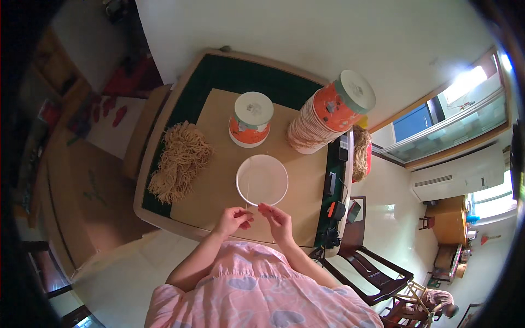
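Observation:
A white paper tub (272,180) stands mouth up on the brown board in front of me, and a thin pale string (248,186) runs across its opening toward my hands. My left hand (234,220) is closed in a pinch just below the tub's near rim, at the end of that string. My right hand (278,223) is beside it, fingers pressed together at the near rim; what they hold, if anything, is too small to make out. Beyond the tub, an orange and white tub (250,130) sits upside down. A tangled heap of beige strings (182,161) lies to the left.
A tall leaning stack of nested paper tubs (317,123) stands at the back right. Along the table's right edge are a power strip with plugs (334,210) and cables. Cardboard boxes (104,202) are at the left, a dark wooden chair (377,276) at the right. A person (437,302) sits far off.

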The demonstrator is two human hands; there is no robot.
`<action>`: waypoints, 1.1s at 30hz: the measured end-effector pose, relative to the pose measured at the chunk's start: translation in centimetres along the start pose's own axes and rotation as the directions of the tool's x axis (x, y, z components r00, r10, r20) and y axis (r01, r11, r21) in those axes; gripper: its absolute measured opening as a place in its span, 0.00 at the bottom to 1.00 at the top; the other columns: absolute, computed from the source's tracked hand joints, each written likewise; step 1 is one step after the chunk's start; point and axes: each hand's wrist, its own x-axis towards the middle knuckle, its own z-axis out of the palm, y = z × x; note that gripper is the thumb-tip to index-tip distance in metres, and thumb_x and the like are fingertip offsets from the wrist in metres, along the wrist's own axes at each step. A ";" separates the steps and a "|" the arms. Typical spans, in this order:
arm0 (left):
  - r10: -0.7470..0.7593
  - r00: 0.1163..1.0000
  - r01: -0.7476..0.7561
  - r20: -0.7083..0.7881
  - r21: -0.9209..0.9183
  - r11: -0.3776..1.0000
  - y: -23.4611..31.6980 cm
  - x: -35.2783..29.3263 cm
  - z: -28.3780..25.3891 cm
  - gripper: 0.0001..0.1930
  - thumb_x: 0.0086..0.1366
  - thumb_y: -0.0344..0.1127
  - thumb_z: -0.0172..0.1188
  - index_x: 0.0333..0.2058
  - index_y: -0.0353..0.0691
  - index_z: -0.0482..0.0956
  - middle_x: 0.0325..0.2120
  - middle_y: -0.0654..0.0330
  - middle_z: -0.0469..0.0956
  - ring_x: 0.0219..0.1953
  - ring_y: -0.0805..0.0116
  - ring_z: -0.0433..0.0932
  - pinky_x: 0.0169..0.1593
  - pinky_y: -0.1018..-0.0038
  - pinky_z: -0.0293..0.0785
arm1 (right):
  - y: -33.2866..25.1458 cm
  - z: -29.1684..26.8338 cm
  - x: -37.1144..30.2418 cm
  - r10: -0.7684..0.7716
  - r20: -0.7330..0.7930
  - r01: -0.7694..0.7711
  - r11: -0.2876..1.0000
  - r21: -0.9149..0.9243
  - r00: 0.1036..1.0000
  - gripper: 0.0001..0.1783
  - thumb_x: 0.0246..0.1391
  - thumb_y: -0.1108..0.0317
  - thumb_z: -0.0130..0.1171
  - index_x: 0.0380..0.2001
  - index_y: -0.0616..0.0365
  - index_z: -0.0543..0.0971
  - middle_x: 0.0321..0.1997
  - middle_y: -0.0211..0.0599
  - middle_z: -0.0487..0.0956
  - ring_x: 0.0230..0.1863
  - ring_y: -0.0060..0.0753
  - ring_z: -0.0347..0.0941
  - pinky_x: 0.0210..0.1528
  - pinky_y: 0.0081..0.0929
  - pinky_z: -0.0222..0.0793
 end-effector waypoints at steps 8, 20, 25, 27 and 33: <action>0.592 0.800 -0.365 -0.095 0.707 0.606 0.0 1.4 -1.2 0.04 0.53 0.25 0.56 0.30 0.38 0.73 0.27 0.59 0.74 0.27 0.69 0.74 0.33 0.74 0.72 | -3.0 0.7 -0.3 -0.114 -0.039 0.120 0.962 0.244 0.993 0.06 0.57 0.78 0.46 0.38 0.64 0.70 0.34 0.38 0.75 0.41 0.30 0.73 0.47 0.25 0.68; 0.718 0.683 -0.489 0.133 0.814 0.314 4.1 4.3 3.3 0.04 0.51 0.30 0.57 0.28 0.42 0.76 0.24 0.56 0.77 0.28 0.56 0.75 0.37 0.65 0.72 | -6.8 2.4 -2.6 -0.246 0.369 0.180 0.962 0.203 0.896 0.17 0.55 0.84 0.44 0.48 0.62 0.62 0.41 0.41 0.73 0.45 0.33 0.72 0.50 0.28 0.67; 0.603 0.796 -0.464 -0.046 0.593 0.658 6.4 3.6 1.9 0.06 0.53 0.26 0.59 0.31 0.35 0.76 0.24 0.58 0.78 0.26 0.71 0.77 0.31 0.75 0.73 | -7.3 1.2 -2.6 -0.133 0.361 0.039 0.966 0.255 0.923 0.16 0.57 0.79 0.46 0.48 0.60 0.61 0.39 0.41 0.76 0.44 0.32 0.73 0.50 0.28 0.67; 0.562 0.824 -0.435 -0.080 0.546 0.716 6.7 3.3 1.3 0.06 0.53 0.24 0.59 0.31 0.32 0.76 0.23 0.62 0.77 0.26 0.79 0.74 0.33 0.79 0.71 | -7.6 0.9 -2.7 -0.136 0.357 0.033 0.960 0.278 0.924 0.15 0.57 0.78 0.46 0.48 0.60 0.61 0.38 0.42 0.76 0.44 0.32 0.73 0.50 0.28 0.66; 0.449 0.893 -0.422 0.019 0.380 0.823 7.2 2.5 -0.5 0.12 0.51 0.22 0.54 0.37 0.32 0.74 0.28 0.62 0.77 0.30 0.76 0.75 0.37 0.78 0.72 | -7.0 -0.1 -1.1 -0.104 0.283 0.001 0.940 0.342 0.954 0.13 0.57 0.74 0.49 0.46 0.60 0.64 0.35 0.40 0.77 0.39 0.30 0.73 0.46 0.27 0.67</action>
